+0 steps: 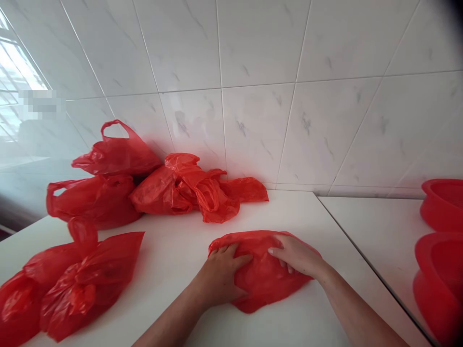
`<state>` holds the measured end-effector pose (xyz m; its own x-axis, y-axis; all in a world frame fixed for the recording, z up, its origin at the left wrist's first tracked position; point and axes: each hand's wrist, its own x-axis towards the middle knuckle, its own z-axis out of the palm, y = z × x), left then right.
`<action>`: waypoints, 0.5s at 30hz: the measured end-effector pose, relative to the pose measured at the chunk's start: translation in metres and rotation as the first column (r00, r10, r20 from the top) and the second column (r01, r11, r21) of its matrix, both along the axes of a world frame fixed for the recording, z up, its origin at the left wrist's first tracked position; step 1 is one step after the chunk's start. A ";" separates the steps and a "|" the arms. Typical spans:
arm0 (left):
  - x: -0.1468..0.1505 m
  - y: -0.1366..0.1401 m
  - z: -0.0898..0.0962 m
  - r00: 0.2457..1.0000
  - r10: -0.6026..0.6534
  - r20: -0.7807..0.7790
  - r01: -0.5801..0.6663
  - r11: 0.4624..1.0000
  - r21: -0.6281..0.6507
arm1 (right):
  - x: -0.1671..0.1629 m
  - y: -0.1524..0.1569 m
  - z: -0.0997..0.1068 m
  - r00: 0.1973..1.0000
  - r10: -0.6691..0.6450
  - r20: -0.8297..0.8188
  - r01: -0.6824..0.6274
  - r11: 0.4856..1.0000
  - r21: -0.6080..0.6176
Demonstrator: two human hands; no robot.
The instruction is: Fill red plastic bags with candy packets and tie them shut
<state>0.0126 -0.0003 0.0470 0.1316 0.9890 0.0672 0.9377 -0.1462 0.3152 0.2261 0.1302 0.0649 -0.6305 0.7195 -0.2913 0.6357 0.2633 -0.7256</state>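
Note:
A red plastic bag [264,277] lies on the white table in front of me, bulging a little with contents I cannot make out. On its left side rests my left hand [224,274], fingers spread and pressed against the plastic. My right hand [298,255] lies over the bag's upper right part, its fingers apart and slightly bent. Neither hand is closed around the bag. No handles of this bag show from here.
Several filled red bags [119,156] are heaped by the tiled wall [260,130] at the back left. More knotted red bags [90,274] lie at the front left. Red basins or stools [430,284] stand at the right, beyond a table seam [365,262].

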 end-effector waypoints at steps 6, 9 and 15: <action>0.007 0.002 0.008 0.997 -0.072 -0.030 0.077 0.958 0.275 | -0.004 -0.011 0.017 0.999 -0.022 -0.027 0.023 1.000 0.020; 0.009 0.003 0.010 0.987 -0.156 -0.035 0.157 0.904 0.398 | -0.008 -0.019 0.029 0.998 0.039 -0.047 -0.037 0.998 0.047; 0.009 0.003 0.002 0.992 -0.076 -0.102 0.099 0.967 0.236 | -0.008 -0.016 0.025 0.987 -0.076 -0.144 0.107 0.970 0.217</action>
<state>0.0213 0.0023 0.0486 0.2335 0.9298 0.2844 0.9412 -0.2896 0.1741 0.2180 0.1143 0.0901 -0.5810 0.8132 -0.0342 0.5658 0.3734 -0.7352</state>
